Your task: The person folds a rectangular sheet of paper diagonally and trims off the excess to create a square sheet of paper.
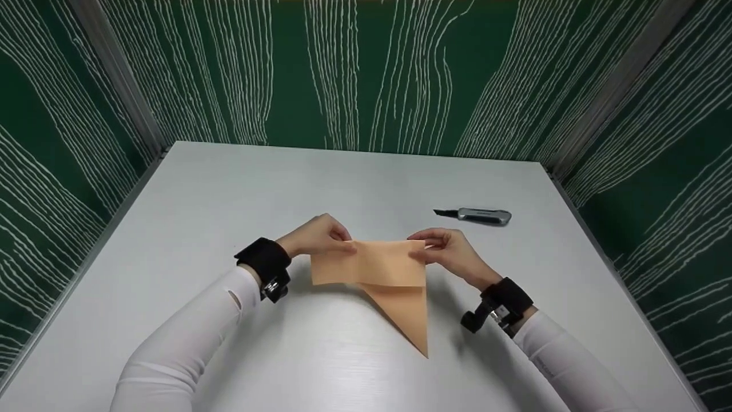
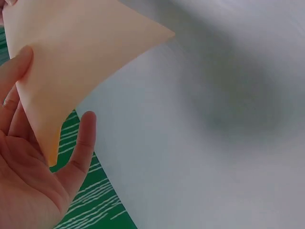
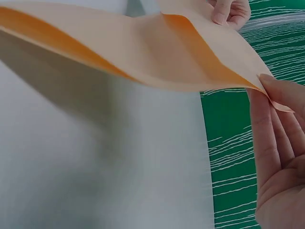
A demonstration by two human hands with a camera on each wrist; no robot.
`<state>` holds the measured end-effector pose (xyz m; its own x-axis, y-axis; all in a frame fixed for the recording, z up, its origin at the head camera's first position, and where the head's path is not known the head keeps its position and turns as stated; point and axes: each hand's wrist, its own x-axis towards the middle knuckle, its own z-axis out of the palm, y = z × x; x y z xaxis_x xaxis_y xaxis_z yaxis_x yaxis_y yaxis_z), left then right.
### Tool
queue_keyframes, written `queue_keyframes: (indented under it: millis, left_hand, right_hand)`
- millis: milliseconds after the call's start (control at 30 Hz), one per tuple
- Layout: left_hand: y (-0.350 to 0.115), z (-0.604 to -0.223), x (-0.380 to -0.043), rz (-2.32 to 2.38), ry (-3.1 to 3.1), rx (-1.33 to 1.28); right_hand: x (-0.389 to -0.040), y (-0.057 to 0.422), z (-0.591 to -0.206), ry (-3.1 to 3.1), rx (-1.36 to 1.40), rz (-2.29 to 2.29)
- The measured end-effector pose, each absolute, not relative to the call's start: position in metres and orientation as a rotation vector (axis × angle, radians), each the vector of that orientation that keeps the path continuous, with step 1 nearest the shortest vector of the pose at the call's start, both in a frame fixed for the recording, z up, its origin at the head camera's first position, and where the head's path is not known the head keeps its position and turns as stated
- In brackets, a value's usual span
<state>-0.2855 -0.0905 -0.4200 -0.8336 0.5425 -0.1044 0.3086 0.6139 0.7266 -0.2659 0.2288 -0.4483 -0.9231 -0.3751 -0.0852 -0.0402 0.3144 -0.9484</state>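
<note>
An orange sheet of paper (image 1: 394,266) is held up by its top edge between both hands. A folded band runs across its upper part, and a triangular flap hangs below on the right, ending in a point. My left hand (image 1: 327,236) pinches the top edge left of the middle, thumb on the near face. At the top right corner my right hand (image 1: 449,250) pinches the paper between thumb and fingers. In the right wrist view, the layers of the paper (image 3: 200,47) gape apart along the fold. The left wrist view has the thumb pressing the paper (image 2: 86,47).
A utility knife (image 1: 483,216) with a grey and black handle lies on the white table (image 1: 274,183), beyond the right hand, blade end towards the left. Green walls (image 1: 383,74) with white wavy lines stand behind and at both sides of the table.
</note>
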Motion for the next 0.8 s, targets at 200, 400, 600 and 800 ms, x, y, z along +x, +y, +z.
queue_keyframes:
  millis: [200,400,600,800]
  left_hand:
    - [-0.087,-0.417,-0.285,1.102,2.501,0.635]
    - [-0.085,-0.416,-0.283,1.096,2.506,0.628]
    - [-0.082,-0.414,-0.284,1.076,2.515,0.665]
    - [-0.079,-0.412,-0.284,1.020,2.517,0.730]
  right_hand:
    - [-0.270,0.230,-0.440,2.335,-0.408,-1.471]
    - [-0.274,0.225,-0.435,2.406,-0.466,-1.329]
    - [-0.278,0.220,-0.433,2.472,-0.483,-1.263]
    - [-0.276,0.219,-0.431,2.454,-0.459,-1.284]
